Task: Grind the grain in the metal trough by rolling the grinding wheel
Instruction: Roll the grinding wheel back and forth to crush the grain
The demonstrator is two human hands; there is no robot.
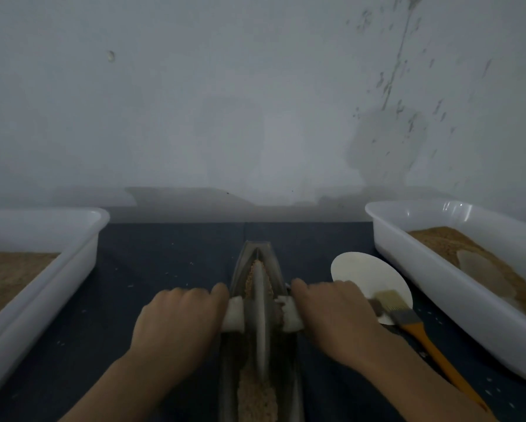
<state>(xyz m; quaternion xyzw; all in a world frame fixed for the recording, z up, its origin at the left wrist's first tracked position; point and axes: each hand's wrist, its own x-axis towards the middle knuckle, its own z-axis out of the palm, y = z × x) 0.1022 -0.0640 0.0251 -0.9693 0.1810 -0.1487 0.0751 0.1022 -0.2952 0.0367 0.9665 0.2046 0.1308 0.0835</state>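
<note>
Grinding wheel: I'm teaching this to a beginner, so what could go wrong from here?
1. Grain lies heaped in the narrow trough; a hard roll of the wheel may spill it onto the cloth.
2. The right hand sits close beside the brush and may knock it.
3. Uneven push from the left hand could tilt the wheel.

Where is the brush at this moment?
In the head view the brush lies on the dark cloth, right of the right hand, bristles overlapping a white disc.

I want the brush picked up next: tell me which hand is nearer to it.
Right. The right hand grips the wheel's handle right beside the brush; the left hand is across the trough.
</note>
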